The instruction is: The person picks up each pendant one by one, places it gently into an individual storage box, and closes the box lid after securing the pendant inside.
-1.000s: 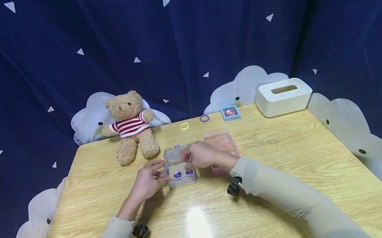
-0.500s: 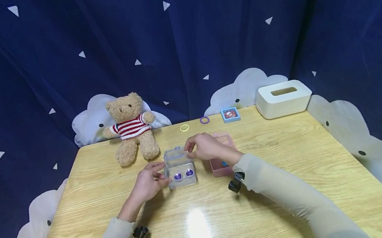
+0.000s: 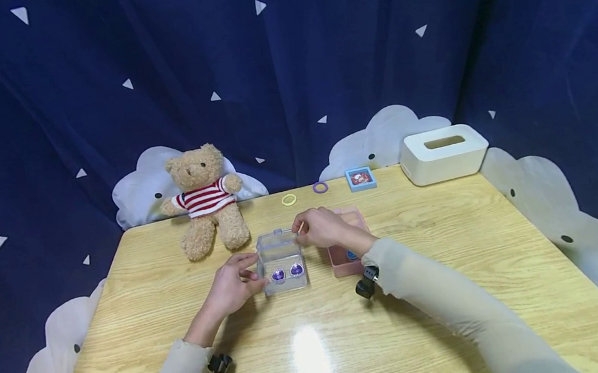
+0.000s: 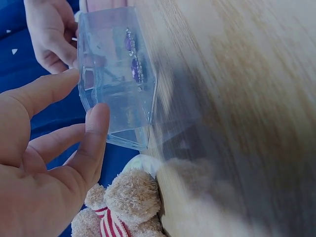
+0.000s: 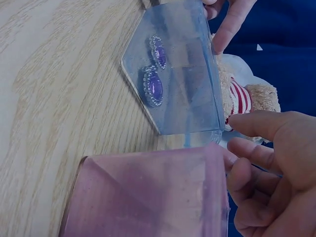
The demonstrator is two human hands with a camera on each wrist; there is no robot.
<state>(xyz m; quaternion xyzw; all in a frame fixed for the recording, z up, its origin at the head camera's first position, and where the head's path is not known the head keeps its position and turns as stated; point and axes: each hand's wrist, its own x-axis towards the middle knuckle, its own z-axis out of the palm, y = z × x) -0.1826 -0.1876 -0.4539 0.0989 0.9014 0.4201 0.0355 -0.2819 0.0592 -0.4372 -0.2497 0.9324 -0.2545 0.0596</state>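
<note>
In the head view, a clear plastic box (image 3: 286, 285) stands with its lid (image 3: 276, 240) raised. Two purple gem pieces with silvery trim lie inside, a left one (image 3: 278, 275) and a right one (image 3: 296, 269). My left hand (image 3: 232, 285) holds the box at its left side, thumb toward the front corner and fingers toward the back. At the lid's upper right edge are the bent fingers of my right hand (image 3: 320, 229); whether they pinch it is unclear. Under my right wrist is a pink box (image 3: 342, 267), partly hidden, with a small blue item (image 3: 351, 255) inside.
A teddy bear (image 3: 208, 201) in a striped shirt sits back left. Along the far edge lie a yellow ring (image 3: 289, 200), a purple ring (image 3: 320, 187) and a small blue frame (image 3: 362, 187). A white tissue box (image 3: 443, 160) stands back right.
My right hand has risen from inside the clear box, beside the right gem piece, to the lid's right edge. Lately it shifts only slightly. My left hand stays at the box.
</note>
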